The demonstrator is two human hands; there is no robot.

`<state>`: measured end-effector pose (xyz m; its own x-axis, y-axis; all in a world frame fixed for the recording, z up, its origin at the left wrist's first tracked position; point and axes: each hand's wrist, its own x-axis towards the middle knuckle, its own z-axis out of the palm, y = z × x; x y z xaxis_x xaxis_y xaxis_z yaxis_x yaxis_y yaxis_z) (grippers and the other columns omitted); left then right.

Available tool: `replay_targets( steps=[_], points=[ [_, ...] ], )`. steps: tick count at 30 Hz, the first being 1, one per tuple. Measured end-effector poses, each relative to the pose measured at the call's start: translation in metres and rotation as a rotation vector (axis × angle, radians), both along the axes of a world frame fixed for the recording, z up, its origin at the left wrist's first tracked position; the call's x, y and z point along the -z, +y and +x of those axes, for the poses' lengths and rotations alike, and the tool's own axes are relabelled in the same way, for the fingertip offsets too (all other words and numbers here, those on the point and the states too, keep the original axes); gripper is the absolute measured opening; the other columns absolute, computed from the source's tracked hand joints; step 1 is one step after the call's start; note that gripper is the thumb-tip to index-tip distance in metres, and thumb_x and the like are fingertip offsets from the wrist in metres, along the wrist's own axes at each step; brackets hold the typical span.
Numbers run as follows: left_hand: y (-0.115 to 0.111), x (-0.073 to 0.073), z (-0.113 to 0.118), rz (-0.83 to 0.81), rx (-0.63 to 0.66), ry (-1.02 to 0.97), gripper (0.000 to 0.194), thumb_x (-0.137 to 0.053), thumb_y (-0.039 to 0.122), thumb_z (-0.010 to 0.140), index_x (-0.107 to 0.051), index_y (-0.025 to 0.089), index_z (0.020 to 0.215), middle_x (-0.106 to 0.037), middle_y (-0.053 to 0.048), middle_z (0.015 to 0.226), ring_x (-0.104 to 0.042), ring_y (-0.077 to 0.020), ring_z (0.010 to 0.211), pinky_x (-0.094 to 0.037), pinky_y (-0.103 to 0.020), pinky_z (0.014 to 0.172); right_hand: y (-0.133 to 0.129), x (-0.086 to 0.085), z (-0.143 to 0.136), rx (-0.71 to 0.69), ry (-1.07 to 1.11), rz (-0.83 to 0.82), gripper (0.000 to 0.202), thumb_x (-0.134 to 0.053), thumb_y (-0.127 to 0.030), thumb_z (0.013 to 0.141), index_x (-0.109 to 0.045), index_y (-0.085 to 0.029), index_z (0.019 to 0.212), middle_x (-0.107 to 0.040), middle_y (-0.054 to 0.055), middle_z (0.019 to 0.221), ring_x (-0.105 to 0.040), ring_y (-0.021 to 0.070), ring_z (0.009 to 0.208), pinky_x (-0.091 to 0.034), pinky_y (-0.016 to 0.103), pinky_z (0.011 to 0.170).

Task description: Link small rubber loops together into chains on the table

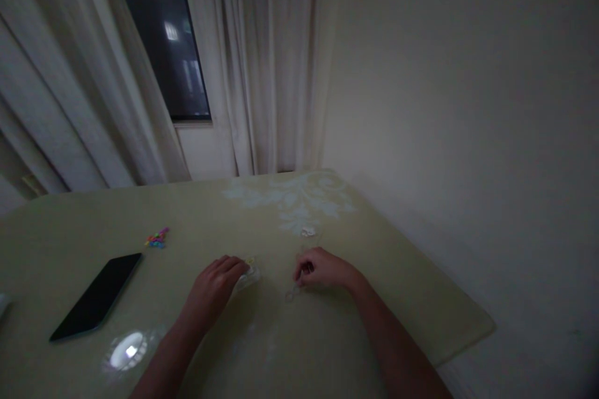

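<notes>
Forearms (171, 352) lay nearest, over the table (281, 365); tablet (96, 299) at left. Clear rings (290, 296) sat just beside the right hand (324, 268), its fingers curled together; pinching one or not, could not tell. Left hand (216, 283) covered part of a clear packet (250, 275); grip unconfirmed. Farther: coloured bits (156, 239), white bits (308, 232). Judged risks: transparent rings missed in dim light; contents spilled by tugging the packet.

The olive-beige surface (327, 336) bears a whitish leafy pattern (299, 196). The packet (250, 275) is clear with yellow, the small pieces (157, 239) multicoloured, the tablet (97, 298) black.
</notes>
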<state>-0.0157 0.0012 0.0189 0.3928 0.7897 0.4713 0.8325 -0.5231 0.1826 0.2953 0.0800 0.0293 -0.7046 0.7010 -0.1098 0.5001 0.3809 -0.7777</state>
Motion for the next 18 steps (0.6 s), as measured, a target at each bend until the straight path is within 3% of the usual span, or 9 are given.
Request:
replay_targets(
  steps=[4,7,9,15,18],
  points=[
    [0.003,0.0,-0.003,0.002,-0.077,-0.214,0.027,-0.051,0.026,0.097,-0.077,0.025,0.097,-0.08,-0.009,0.097,-0.075,-0.0247,0.09,-0.058,-0.034,0.083,0.0,-0.007,0.002,0.136,0.043,0.146,0.01,-0.073,-0.014,0.08,-0.081,-0.019,0.085,-0.062,-0.002,0.067,-0.053,0.0121,0.063,-0.035,0.023,0.06],
    [0.006,-0.002,-0.008,-0.044,-0.144,-0.394,0.022,-0.057,0.034,0.092,-0.078,0.026,0.09,-0.081,-0.006,0.09,-0.076,-0.0236,0.082,-0.059,-0.033,0.077,0.004,-0.01,0.007,0.328,0.01,0.297,0.011,-0.069,-0.011,0.083,-0.079,-0.017,0.083,-0.065,0.001,0.069,-0.055,0.0135,0.064,-0.035,0.024,0.061],
    [0.007,-0.005,-0.009,-0.093,-0.164,-0.524,0.02,-0.061,0.036,0.088,-0.078,0.026,0.088,-0.081,-0.005,0.086,-0.076,-0.0224,0.075,-0.06,-0.031,0.072,0.007,-0.009,0.008,0.373,-0.006,0.345,0.01,-0.07,-0.011,0.082,-0.078,-0.017,0.081,-0.065,0.001,0.068,-0.055,0.0135,0.063,-0.035,0.025,0.061],
    [0.001,-0.018,0.008,-0.255,-0.106,-0.9,0.018,-0.072,0.038,0.082,-0.079,0.022,0.086,-0.081,-0.005,0.084,-0.077,-0.0215,0.077,-0.062,-0.029,0.072,-0.001,-0.002,-0.004,0.058,0.03,0.172,0.009,-0.079,-0.013,0.075,-0.081,-0.02,0.082,-0.06,-0.003,0.065,-0.052,0.0111,0.06,-0.035,0.021,0.057],
    [-0.005,-0.023,0.018,-0.294,-0.092,-1.03,0.02,-0.076,0.04,0.081,-0.078,0.02,0.086,-0.081,-0.005,0.083,-0.076,-0.0203,0.075,-0.062,-0.027,0.07,-0.008,-0.001,-0.012,0.028,-0.017,0.132,0.012,-0.079,-0.009,0.072,-0.081,-0.018,0.08,-0.062,-0.003,0.067,-0.054,0.011,0.061,-0.037,0.021,0.056]
  ],
)
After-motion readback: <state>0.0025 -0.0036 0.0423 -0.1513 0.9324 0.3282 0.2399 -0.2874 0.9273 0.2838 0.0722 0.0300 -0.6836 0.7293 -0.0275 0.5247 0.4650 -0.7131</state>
